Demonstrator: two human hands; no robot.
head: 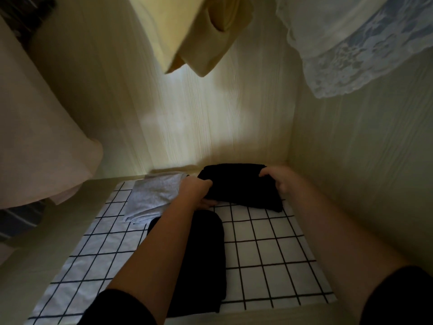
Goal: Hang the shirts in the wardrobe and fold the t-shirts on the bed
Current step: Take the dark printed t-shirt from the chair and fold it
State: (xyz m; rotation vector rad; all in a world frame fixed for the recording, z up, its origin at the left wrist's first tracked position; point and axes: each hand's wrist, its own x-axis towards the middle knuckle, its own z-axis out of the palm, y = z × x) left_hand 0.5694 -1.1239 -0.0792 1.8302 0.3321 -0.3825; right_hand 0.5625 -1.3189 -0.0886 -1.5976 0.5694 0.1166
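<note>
A folded black t-shirt [241,186] lies at the back of the wardrobe floor on a white cloth with a black grid [269,249]. My left hand [199,191] grips its left end and my right hand [278,178] grips its right end. A folded grey t-shirt [152,195] sits just to the left of it. A second folded black garment [206,254] lies nearer to me, partly hidden under my left forearm.
Overhead hang a cream shirt [187,31], a white lace-edged garment [351,48] at the right and a pale pink garment [35,137] at the left. The wardrobe's back wall [199,118] and right wall [363,148] enclose the space.
</note>
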